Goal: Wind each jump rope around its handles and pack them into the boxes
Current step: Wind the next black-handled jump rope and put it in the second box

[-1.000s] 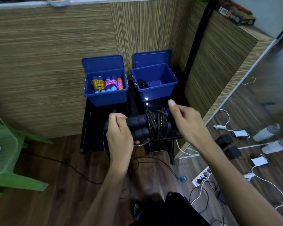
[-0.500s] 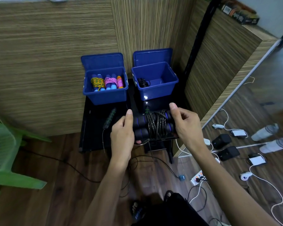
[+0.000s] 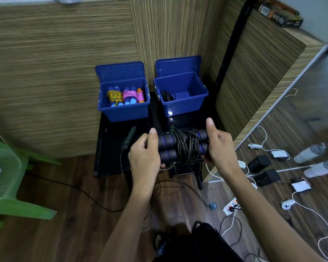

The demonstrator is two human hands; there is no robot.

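A black jump rope bundle [image 3: 184, 146], two foam handles with blue rings and cord wound round the middle, hangs above the black low table [image 3: 110, 159]. My left hand [image 3: 144, 156] grips its left end and my right hand [image 3: 220, 146] grips its right end, thumbs up. Behind stand two open blue boxes: the left box [image 3: 124, 112] holds several wound coloured ropes, the right box [image 3: 182, 106] holds one black wound rope [image 3: 166, 96] in its left corner. A loose rope with green-ringed black handles [image 3: 129, 138] lies on the table, its second handle [image 3: 171, 128] behind the bundle.
A green plastic chair [image 3: 2, 178] stands at the left. Wooden panel walls close off the back and right. On the floor at right lie a power strip [image 3: 231, 206], chargers, white cables and controllers. A dark cable trails under the table.
My right hand has closed on the bundle's right end after being open beside it. The left hand shifted its grip on the left end. The bundle sits slightly higher and nearer the right box.
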